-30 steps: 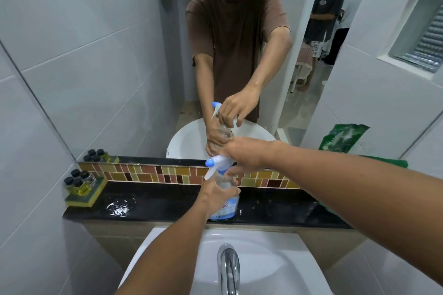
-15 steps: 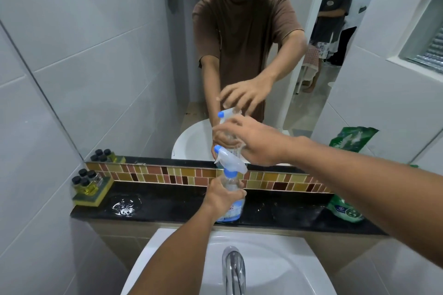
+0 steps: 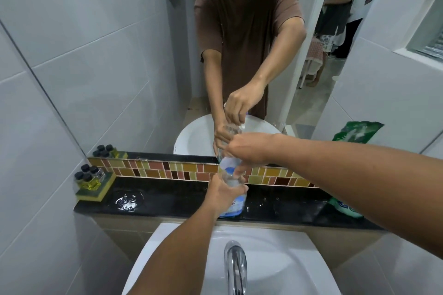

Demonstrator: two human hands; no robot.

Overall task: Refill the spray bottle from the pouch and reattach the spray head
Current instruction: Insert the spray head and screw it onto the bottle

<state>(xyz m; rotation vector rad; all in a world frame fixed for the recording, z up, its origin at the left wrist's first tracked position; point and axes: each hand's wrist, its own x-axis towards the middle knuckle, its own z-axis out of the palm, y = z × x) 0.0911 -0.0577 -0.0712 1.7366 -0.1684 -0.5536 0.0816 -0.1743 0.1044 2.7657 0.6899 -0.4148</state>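
Observation:
A clear spray bottle [image 3: 233, 207] with a blue label stands on the black ledge [image 3: 172, 195] behind the sink. My left hand [image 3: 224, 193] is wrapped around its upper body. My right hand [image 3: 249, 151] comes in from the right and grips the white and blue spray head [image 3: 227, 166] from above, fingers pinched at the collar on the bottle's neck. The green refill pouch [image 3: 344, 206] rests on the ledge at the far right, mostly hidden behind my right forearm.
A chrome tap [image 3: 236, 268] and white basin [image 3: 287, 266] lie directly below the bottle. A tray of small black-capped bottles [image 3: 90, 181] stands at the ledge's left end beside a water puddle [image 3: 125, 200]. The mirror behind shows my reflection and other people.
My right hand lifted off the spray head with fingers spread, then came back down and closed on it again. The head sits lower under my hand. My left hand kept hold of the bottle.

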